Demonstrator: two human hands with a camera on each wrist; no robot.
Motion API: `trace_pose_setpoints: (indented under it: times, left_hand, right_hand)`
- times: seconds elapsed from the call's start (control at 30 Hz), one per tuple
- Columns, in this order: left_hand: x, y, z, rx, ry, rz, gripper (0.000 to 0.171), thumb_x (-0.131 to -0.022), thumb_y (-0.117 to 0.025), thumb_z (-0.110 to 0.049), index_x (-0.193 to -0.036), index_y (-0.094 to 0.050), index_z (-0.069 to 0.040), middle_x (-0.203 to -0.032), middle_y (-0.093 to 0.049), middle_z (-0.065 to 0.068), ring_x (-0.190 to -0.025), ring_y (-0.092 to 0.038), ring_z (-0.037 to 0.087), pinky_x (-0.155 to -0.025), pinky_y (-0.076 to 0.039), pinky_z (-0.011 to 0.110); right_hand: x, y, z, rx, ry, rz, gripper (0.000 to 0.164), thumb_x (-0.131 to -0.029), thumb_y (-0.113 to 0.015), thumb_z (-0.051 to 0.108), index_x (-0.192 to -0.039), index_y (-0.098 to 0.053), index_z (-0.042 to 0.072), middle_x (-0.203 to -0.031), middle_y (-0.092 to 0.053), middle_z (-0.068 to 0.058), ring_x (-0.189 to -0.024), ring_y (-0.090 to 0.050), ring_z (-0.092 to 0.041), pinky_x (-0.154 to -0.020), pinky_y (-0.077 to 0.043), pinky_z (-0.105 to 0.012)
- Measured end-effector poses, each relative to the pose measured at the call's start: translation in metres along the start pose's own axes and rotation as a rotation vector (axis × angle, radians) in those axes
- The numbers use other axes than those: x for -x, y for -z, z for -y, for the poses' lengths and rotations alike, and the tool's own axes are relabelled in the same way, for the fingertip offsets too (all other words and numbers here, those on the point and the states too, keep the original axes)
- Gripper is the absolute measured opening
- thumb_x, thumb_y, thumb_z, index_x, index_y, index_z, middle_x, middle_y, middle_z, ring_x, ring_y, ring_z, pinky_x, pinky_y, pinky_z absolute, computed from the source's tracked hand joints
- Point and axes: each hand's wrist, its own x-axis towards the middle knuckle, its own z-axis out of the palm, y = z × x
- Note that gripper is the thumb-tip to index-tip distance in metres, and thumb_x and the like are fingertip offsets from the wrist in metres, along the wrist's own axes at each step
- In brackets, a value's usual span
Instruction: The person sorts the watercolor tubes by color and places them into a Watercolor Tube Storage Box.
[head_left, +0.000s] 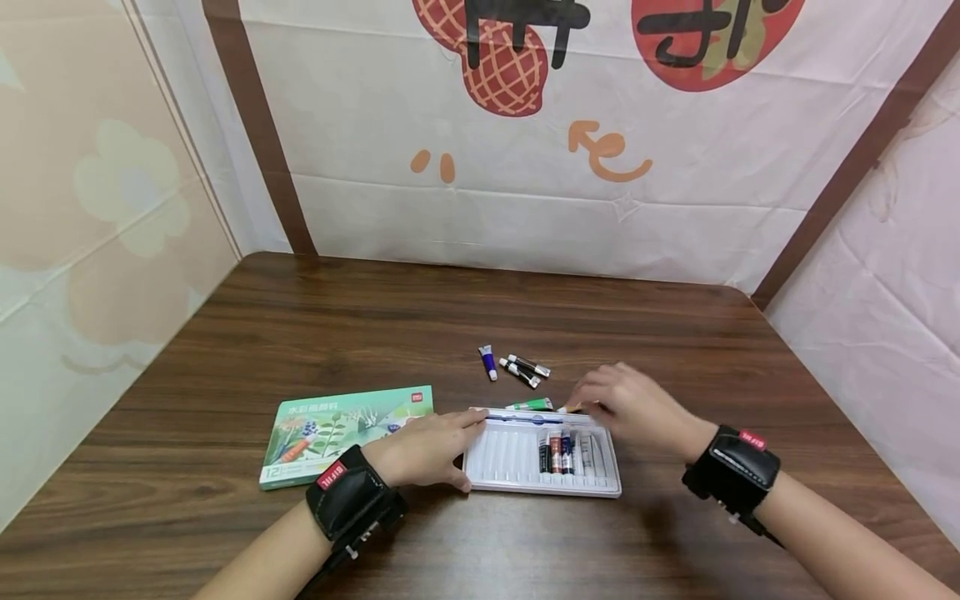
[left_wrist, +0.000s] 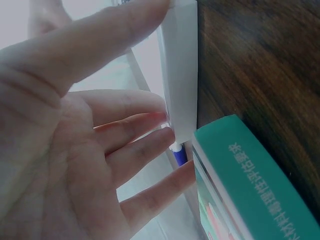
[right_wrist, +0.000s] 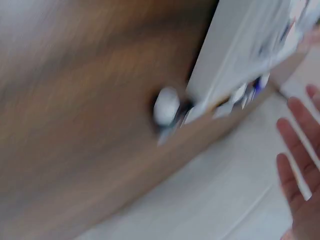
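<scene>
A white plastic tray (head_left: 501, 457) lies on the table, with several paint tubes (head_left: 556, 452) in its right-hand slots. My left hand (head_left: 427, 448) spans the tray's left end, thumb at the front corner and fingers extended to the back corner. In the left wrist view those fingers touch the tray's white side wall (left_wrist: 181, 75). My right hand (head_left: 630, 408) is over the tray's back right corner, beside a yellow-orange tube (head_left: 572, 409) that it partly hides. The blurred right wrist view shows spread fingers (right_wrist: 295, 135) holding nothing, and a white cap (right_wrist: 166, 106) near the tray's corner.
A green tube (head_left: 534, 405) lies against the tray's back edge. Farther back are a blue-purple tube (head_left: 487, 363) and two dark tubes (head_left: 521, 372). Left of the tray lies a green paint box (head_left: 330, 429), partly behind my left hand. A printed fabric wall (head_left: 525, 225) borders the table.
</scene>
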Motion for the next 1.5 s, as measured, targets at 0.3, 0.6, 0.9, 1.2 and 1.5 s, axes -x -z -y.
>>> trace_pose_setpoints:
  times: [0.3,0.6,0.9,1.2,1.5]
  left_hand:
    - [0.0,-0.001,0.001,-0.001,0.001,-0.002,0.075,-0.078,-0.073,-0.034,-0.136,-0.041,0.003,-0.143,-0.033,0.013,-0.128,-0.034,0.025,-0.099,-0.033,0.042]
    - [-0.001,-0.001,0.0,-0.005,0.001,-0.001,0.075,-0.078,-0.073,-0.034,-0.136,-0.041,0.003,-0.143,-0.034,0.013,-0.128,-0.034,0.025,-0.099,-0.033,0.042]
    - [0.001,0.0,-0.002,0.0,0.01,0.0,0.075,-0.078,-0.073,-0.033,-0.135,-0.041,0.003,-0.144,-0.033,0.013,-0.129,-0.033,0.024,-0.1,-0.033,0.04]
    - [0.002,0.0,0.0,0.005,0.007,-0.006,0.074,-0.079,-0.073,-0.033,-0.135,-0.041,0.004,-0.144,-0.033,0.013,-0.129,-0.033,0.025,-0.1,-0.032,0.041]
    - [0.002,0.0,0.0,0.014,0.004,0.006,0.074,-0.08,-0.071,-0.033,-0.136,-0.04,0.003,-0.145,-0.031,0.013,-0.13,-0.032,0.025,-0.1,-0.031,0.041]
  right_hand:
    - [0.033,-0.011,-0.041,0.067,-0.023,0.142,0.025,-0.077,-0.064,-0.007,-0.09,-0.069,0.014,-0.09,-0.055,0.002,-0.078,-0.054,-0.01,-0.06,-0.048,-0.028]
    - [0.039,-0.019,-0.052,0.118,0.014,0.126,0.023,-0.073,-0.074,0.004,-0.092,-0.065,0.013,-0.091,-0.054,0.003,-0.085,-0.053,-0.014,-0.072,-0.047,-0.035]
    - [0.043,-0.019,-0.054,0.104,-0.009,0.161,0.021,-0.076,-0.073,0.006,-0.092,-0.061,0.011,-0.089,-0.057,0.001,-0.081,-0.057,-0.013,-0.071,-0.048,-0.041]
    - [0.037,-0.015,-0.046,0.092,-0.057,0.185,0.023,-0.073,-0.074,0.003,-0.085,-0.057,0.013,-0.081,-0.056,0.004,-0.074,-0.054,-0.012,-0.067,-0.045,-0.036]
    - [0.046,-0.017,-0.041,0.046,-0.141,0.167,0.026,-0.079,-0.073,0.013,-0.1,-0.058,0.012,-0.093,-0.06,0.003,-0.081,-0.058,-0.012,-0.065,-0.049,-0.034]
